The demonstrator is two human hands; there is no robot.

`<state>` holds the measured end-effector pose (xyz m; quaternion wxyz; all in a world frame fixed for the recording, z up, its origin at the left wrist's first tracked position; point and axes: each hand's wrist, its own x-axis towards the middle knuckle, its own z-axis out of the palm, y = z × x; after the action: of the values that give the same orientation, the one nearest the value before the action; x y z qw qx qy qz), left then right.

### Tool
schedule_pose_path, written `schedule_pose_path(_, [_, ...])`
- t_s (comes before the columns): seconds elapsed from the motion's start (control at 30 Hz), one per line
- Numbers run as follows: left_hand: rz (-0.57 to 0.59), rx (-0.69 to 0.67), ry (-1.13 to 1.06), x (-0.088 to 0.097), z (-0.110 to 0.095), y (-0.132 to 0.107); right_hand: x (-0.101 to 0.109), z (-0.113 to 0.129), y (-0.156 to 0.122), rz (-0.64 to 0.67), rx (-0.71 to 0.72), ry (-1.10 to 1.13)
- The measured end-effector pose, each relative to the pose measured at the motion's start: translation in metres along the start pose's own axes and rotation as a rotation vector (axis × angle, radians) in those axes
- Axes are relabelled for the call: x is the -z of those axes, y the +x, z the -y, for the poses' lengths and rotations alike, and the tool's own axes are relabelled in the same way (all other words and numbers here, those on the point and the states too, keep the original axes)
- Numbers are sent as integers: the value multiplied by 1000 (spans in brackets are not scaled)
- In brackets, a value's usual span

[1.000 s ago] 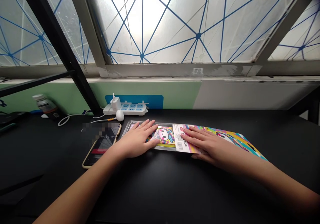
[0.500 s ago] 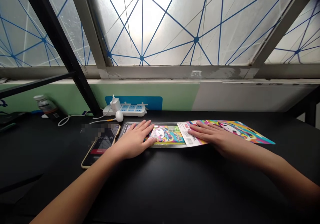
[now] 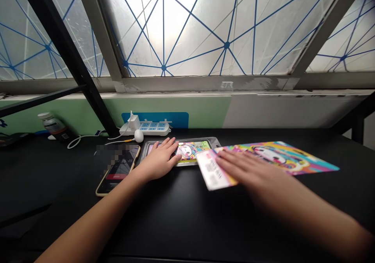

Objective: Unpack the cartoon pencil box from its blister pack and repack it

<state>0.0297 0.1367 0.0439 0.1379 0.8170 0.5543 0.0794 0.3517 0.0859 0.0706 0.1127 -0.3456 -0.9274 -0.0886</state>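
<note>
My left hand (image 3: 159, 159) lies flat, fingers stretched out, over the left part of a clear plastic tray (image 3: 216, 142). Inside the tray is a colourful printed packet (image 3: 187, 151) with a white cartoon character, partly hidden under that hand. My right hand (image 3: 246, 169), a little blurred, has hold of a colourful printed card (image 3: 307, 163) with a white barcode end (image 3: 213, 173). Its fingers lie across the top of the card, and the thumb is out of sight. The card appears raised and overlaps the tray's near right corner from this view.
A phone (image 3: 121, 169) lies beside the tray on the left, near a power strip (image 3: 154, 128) with a white plug and cable. A bottle (image 3: 55, 126) stands at the far left. A black metal post (image 3: 70, 59) slants down to the black desk (image 3: 187, 224).
My right hand has moved the card off the tray, toward me and slightly right, uncovering the tray's right end. The left hand stays on the tray.
</note>
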Motion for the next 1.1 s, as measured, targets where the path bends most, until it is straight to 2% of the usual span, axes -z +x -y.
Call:
schedule_pose_path(0.07, [-5, 5, -12, 0, -5, 5, -9, 49, 1, -24, 142, -5])
schedule_pose_path(0.13, [3, -2, -24, 0, -10, 11, -25, 90, 4, 9, 255, -8])
schedule_pose_path(0.2, [16, -13, -32, 0, -15, 15, -45, 115, 11, -45, 261, -25])
schedule_pose_path(0.27, [17, -21, -32, -1, -19, 17, -62, 124, 26, -27, 250, -33])
schedule_pose_path(0.37, [-14, -35, -17, -6, -22, 18, -71, 119, 53, 8, 198, 10])
schedule_pose_path(0.5, [-64, -63, 15, -13, -22, 16, -64, 101, 73, 95, 134, 211])
schedule_pose_path(0.63, [-96, -88, 42, -15, -21, 14, -65, 90, 74, 112, 124, 326])
schedule_pose_path(1.1, [-94, -152, 43, -11, -4, 13, -72, 90, 79, 42, 159, 286])
